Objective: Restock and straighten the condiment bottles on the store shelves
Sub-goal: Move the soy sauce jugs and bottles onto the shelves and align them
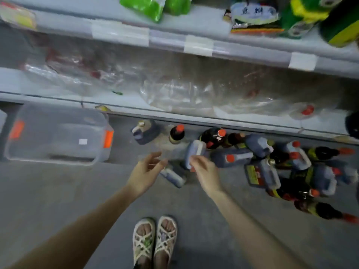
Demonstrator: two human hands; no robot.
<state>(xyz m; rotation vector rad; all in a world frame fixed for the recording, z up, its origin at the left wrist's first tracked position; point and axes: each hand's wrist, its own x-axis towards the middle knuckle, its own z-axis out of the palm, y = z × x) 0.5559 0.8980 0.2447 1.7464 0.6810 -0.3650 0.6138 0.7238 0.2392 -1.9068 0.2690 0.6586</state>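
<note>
Several dark condiment bottles and jugs with red caps lie in a heap (287, 167) on the grey floor at the right. Two more stand upright by the shelf foot: a handled jug (144, 132) and a dark bottle (176, 133). My right hand (204, 169) grips the lower end of a grey-blue jug (195, 152) that is lifted and tilted over the floor. My left hand (146, 169) hovers open beside it, fingers spread, holding nothing. Below my hands a further jug (172, 176) lies on its side. The frame is blurred by motion.
The low shelf (136, 110) carries clear plastic bags. The shelf above it holds green packets (147, 6) and a green-yellow bottle (342, 26). A clear storage box (56, 133) with orange clips sits on the floor at left. My sandalled feet (154, 241) stand below.
</note>
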